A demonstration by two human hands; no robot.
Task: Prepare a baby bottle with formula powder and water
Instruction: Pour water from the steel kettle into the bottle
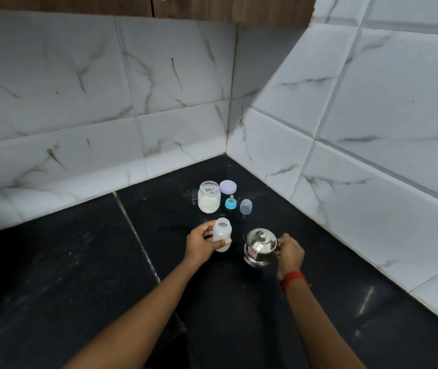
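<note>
A translucent baby bottle (222, 231) without its teat stands on the black counter, and my left hand (201, 243) is wrapped around it. To its right sits a small steel kettle (260, 247) with its lid on; my right hand (289, 253) grips the handle on the kettle's right side. Behind them stands an open glass jar of pale formula powder (208, 199). The jar's lilac lid (228, 186) lies just right of it. A blue teat ring (230, 202) and a clear bottle cap (246, 206) sit further right.
The black counter (79, 275) runs into a corner of white marble-pattern tiled walls (345, 155) at the back and right. A seam (135, 235) crosses the counter to the left of my left hand. White powder specks lie near the jar.
</note>
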